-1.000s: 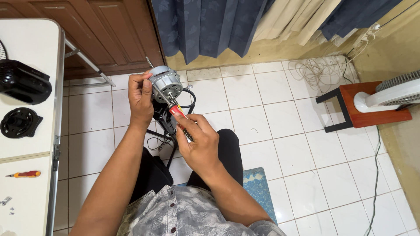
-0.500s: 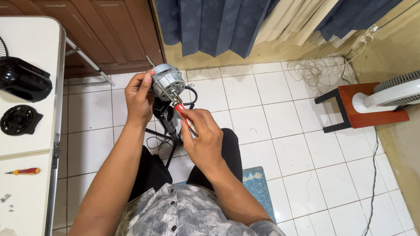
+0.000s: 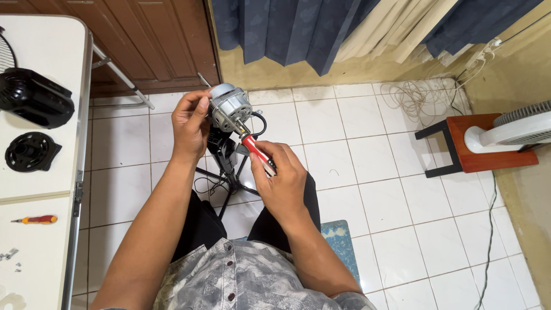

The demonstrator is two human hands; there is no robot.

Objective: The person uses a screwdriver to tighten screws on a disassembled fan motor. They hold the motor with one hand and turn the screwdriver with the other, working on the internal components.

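My left hand (image 3: 190, 121) grips a grey metal fan motor (image 3: 229, 105) with a thin shaft sticking out at its upper left, held up above the tiled floor. My right hand (image 3: 279, 175) is closed on a red-handled screwdriver (image 3: 256, 151), whose tip rests against the motor's lower right side. Below the motor hang a black plastic housing (image 3: 221, 148) and black cables (image 3: 218, 185), partly hidden behind my hands.
A white table (image 3: 40, 189) at the left carries a black fan casing (image 3: 33, 97), a round black part (image 3: 30, 151), a small red-and-yellow screwdriver (image 3: 37, 219) and loose screws (image 3: 10, 255). At the right, a white fan (image 3: 513, 129) sits on a wooden stool (image 3: 472, 148). A cable coil (image 3: 418, 96) lies near the curtains.
The motor and both hands have shifted slightly up in view. The screwdriver stays against the motor, its handle angle changing a little in my right hand.
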